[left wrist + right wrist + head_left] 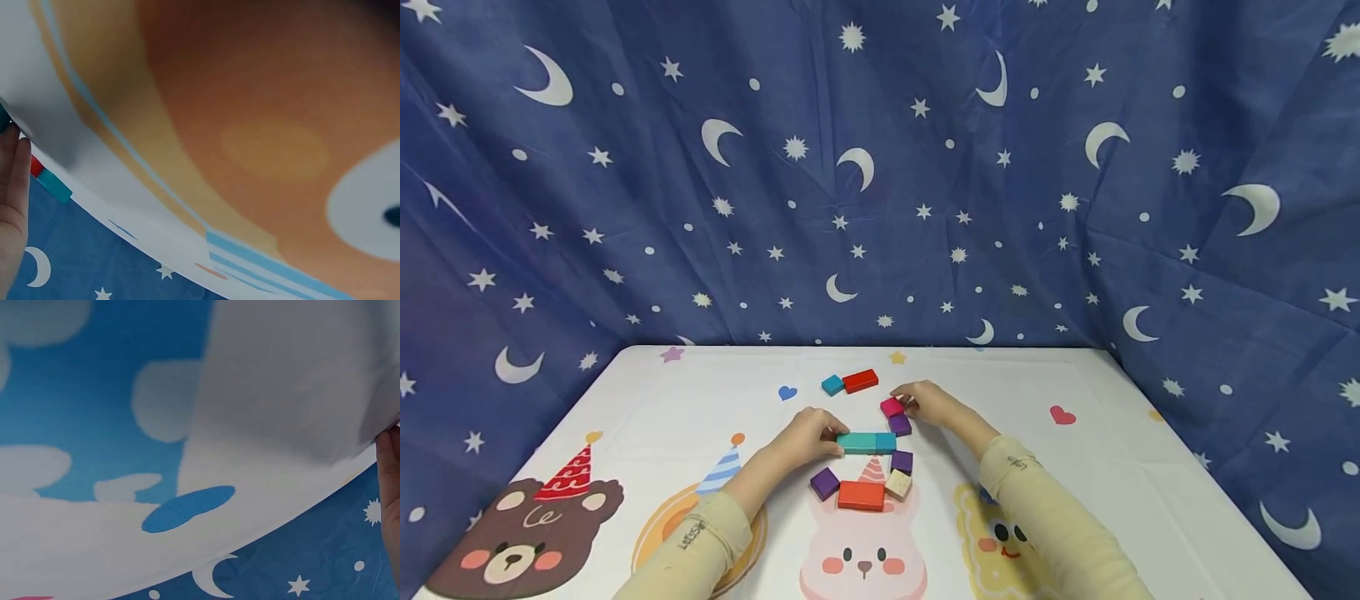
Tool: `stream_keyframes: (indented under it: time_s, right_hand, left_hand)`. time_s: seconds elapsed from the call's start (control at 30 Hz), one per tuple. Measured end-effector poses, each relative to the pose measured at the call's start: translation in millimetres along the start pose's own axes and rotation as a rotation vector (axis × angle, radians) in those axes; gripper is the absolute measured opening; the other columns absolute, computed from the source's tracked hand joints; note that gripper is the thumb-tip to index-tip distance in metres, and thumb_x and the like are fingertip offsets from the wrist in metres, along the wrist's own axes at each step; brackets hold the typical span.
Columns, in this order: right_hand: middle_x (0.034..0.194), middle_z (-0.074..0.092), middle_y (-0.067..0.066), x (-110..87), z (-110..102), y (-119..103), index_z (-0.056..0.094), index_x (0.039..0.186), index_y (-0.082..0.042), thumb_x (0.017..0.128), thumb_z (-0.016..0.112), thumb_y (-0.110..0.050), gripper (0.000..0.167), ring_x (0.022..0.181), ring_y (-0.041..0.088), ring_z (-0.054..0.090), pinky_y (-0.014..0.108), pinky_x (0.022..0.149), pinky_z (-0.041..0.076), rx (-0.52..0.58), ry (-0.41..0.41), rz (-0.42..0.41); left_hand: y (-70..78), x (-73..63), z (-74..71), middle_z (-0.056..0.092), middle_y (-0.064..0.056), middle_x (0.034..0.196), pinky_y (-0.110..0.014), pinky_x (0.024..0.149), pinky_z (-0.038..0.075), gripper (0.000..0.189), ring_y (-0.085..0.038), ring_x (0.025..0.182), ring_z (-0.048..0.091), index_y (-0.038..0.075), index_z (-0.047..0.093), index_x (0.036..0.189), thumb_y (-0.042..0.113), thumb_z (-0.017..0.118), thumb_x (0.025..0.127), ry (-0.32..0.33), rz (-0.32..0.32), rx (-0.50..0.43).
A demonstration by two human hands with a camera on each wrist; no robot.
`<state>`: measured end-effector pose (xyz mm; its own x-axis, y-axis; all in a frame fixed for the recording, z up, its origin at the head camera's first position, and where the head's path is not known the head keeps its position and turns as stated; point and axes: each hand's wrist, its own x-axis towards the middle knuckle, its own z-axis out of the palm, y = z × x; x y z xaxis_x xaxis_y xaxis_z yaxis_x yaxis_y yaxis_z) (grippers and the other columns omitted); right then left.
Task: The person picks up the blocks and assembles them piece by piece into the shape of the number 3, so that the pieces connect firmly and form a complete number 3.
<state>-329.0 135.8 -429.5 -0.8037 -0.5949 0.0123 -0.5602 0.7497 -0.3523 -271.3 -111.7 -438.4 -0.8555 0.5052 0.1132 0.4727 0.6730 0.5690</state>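
Note:
My left hand [808, 435] pinches the left end of a long teal block [856, 443] between thumb and fingers. A smaller blue block [886, 443] sits against that block's right end. Farther back, my right hand [931, 403] pinches a pink block [891, 407] at its right side. Just in front of the pink one is a purple block [899, 426], at its corner. Nearer me, a second purple block [902, 462], a cream block [898, 484], a long orange-red block [861, 496] and a tilted purple block [825, 484] form a curve.
Toward the back, a blue cube [832, 384] touches a long red block [861, 381]. A white cloth [700, 400] with cartoon animals covers the table. Behind it hangs a blue curtain [880, 208] with moons and stars.

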Motion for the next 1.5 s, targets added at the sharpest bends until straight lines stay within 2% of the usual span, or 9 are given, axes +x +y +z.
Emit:
stream_keyframes:
  time_s: [0.13,0.23,0.27,0.37,0.47,0.5,0.7,1.1,1.5]
  right_hand:
    - [0.095,0.069,0.015,2.7,-3,4,0.056,0.127,0.002,0.082,0.064,0.008,0.046,0.085,0.023,0.064,0.033,0.082,0.054,0.036,-0.019,0.007]
    - [0.091,0.068,0.010,7.4,-1,20,0.052,0.132,-0.001,0.082,0.064,0.008,0.052,0.081,0.018,0.063,0.032,0.080,0.054,0.107,-0.034,0.011]
    - [0.090,0.068,0.006,12.3,6,36,0.051,0.133,-0.004,0.084,0.064,0.003,0.052,0.080,0.015,0.062,0.028,0.079,0.054,0.143,-0.021,-0.030]
    - [0.088,0.067,0.002,15.6,8,43,0.052,0.133,-0.006,0.085,0.064,0.001,0.050,0.079,0.011,0.062,0.026,0.077,0.053,0.185,-0.031,-0.027]
    - [0.089,0.069,0.007,16.3,6,37,0.051,0.132,-0.002,0.085,0.062,0.003,0.049,0.084,0.016,0.065,0.029,0.078,0.053,0.223,-0.033,-0.019]
    - [0.090,0.069,0.011,12.7,-2,22,0.051,0.131,0.003,0.084,0.061,0.009,0.049,0.085,0.020,0.065,0.032,0.079,0.054,0.214,-0.047,0.024]
    - [0.092,0.068,0.014,9.6,-9,6,0.050,0.131,0.005,0.085,0.059,0.009,0.047,0.085,0.021,0.063,0.031,0.081,0.053,0.144,-0.032,0.043]
    - [0.092,0.068,0.013,11.9,-7,11,0.052,0.129,0.004,0.085,0.060,0.009,0.045,0.085,0.021,0.063,0.032,0.082,0.053,0.133,-0.047,0.072]
    - [0.092,0.068,0.013,21.9,-13,11,0.053,0.129,0.002,0.089,0.061,-0.003,0.042,0.078,0.016,0.059,0.026,0.073,0.053,0.181,-0.079,0.120]
  left_hand:
    - [1.8,3.7,-0.6,0.073,-0.011,0.092,-0.028,0.074,0.055,0.028,-0.010,0.075,0.061,0.000,0.073,0.098,0.008,0.079,0.072,-0.021,-0.018,-0.004]
    - [3.7,6.9,0.3,0.073,-0.011,0.094,-0.030,0.078,0.055,0.028,-0.012,0.079,0.065,0.000,0.073,0.098,0.007,0.079,0.071,-0.036,-0.026,-0.015]
    - [4.0,7.5,0.4,0.073,-0.011,0.094,-0.030,0.079,0.055,0.028,-0.013,0.080,0.065,0.001,0.073,0.098,0.007,0.079,0.071,-0.039,-0.027,-0.015]
    - [3.6,7.4,-0.7,0.073,-0.010,0.094,-0.032,0.081,0.055,0.028,-0.014,0.082,0.066,0.002,0.074,0.098,0.007,0.079,0.071,-0.051,-0.032,-0.003]
    - [2.7,5.5,-4.7,0.073,-0.011,0.093,-0.033,0.080,0.055,0.028,-0.015,0.082,0.066,0.001,0.074,0.097,0.006,0.080,0.071,-0.052,-0.029,0.008]
    - [2.4,4.8,-6.4,0.073,-0.011,0.093,-0.033,0.080,0.055,0.028,-0.015,0.082,0.067,0.001,0.074,0.097,0.006,0.080,0.070,-0.051,-0.029,0.012]
    - [1.7,4.6,-12.1,0.073,-0.011,0.093,-0.030,0.078,0.055,0.028,-0.015,0.082,0.068,0.001,0.073,0.097,0.006,0.080,0.070,-0.056,-0.014,0.023]
    - [3.2,8.4,-10.7,0.073,-0.012,0.094,-0.029,0.077,0.056,0.029,-0.017,0.082,0.069,0.000,0.073,0.096,0.007,0.081,0.069,-0.084,-0.008,0.006]
    - [2.4,7.1,-11.0,0.072,-0.009,0.093,-0.029,0.078,0.055,0.028,-0.013,0.079,0.064,0.002,0.073,0.098,0.008,0.079,0.072,-0.104,-0.063,-0.010]
